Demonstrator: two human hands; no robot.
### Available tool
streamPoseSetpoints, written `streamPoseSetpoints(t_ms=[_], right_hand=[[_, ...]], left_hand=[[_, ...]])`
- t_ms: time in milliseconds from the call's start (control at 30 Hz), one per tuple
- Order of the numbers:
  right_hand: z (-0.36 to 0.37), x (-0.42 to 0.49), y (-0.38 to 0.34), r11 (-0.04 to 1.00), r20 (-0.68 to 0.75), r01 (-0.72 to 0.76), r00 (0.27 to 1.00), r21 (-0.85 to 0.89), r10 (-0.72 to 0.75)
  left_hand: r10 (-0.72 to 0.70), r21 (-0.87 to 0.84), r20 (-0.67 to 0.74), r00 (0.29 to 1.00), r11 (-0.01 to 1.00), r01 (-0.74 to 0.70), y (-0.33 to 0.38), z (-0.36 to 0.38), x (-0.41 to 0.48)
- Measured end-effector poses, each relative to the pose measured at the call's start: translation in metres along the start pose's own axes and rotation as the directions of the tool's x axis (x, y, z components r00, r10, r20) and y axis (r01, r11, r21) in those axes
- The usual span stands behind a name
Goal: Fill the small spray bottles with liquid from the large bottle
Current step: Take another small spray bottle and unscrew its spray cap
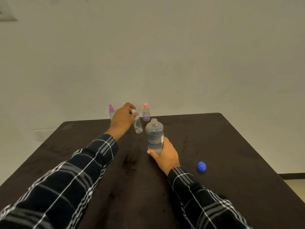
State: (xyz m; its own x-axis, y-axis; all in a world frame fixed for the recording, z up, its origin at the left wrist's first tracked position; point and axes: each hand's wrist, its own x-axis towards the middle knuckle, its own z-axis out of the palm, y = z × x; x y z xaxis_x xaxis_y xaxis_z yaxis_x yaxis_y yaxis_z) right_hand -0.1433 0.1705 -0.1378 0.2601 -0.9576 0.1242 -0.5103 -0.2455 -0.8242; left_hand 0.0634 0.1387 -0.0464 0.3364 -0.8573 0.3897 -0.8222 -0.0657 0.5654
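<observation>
The large clear bottle (154, 136) stands uncapped on the dark table (231, 142), and my right hand (165, 154) grips its lower half. My left hand (123, 119) reaches to the far edge, fingers closed on the white spray top of a small clear bottle (138, 124) that tilts slightly. A small bottle with a purple sprayer (111, 111) stands left of that hand, partly hidden. A small bottle with a pink cap (146, 113) stands to the right. A bit of another pink top (123, 104) peeks over my left hand.
The blue cap (201, 166) of the large bottle lies on the table to the right of my right wrist. A plain wall rises just behind the far table edge, where the small bottles stand.
</observation>
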Motion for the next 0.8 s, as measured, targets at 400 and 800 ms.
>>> streamPoseSetpoints(t_ms=[400,800], right_hand=[[-0.035,-0.052,-0.008,0.996,0.146,-0.044,0.988,-0.074,0.054],[-0.053,-0.113,-0.02,1.0,-0.157,0.01,0.987,-0.027,-0.014]], left_hand=[[0.096,0.106,0.151,0.984,0.988,-0.113,0.016,-0.054,-0.152],[-0.087,-0.041,0.256,0.963,0.994,0.1,0.012,-0.028,-0.208]])
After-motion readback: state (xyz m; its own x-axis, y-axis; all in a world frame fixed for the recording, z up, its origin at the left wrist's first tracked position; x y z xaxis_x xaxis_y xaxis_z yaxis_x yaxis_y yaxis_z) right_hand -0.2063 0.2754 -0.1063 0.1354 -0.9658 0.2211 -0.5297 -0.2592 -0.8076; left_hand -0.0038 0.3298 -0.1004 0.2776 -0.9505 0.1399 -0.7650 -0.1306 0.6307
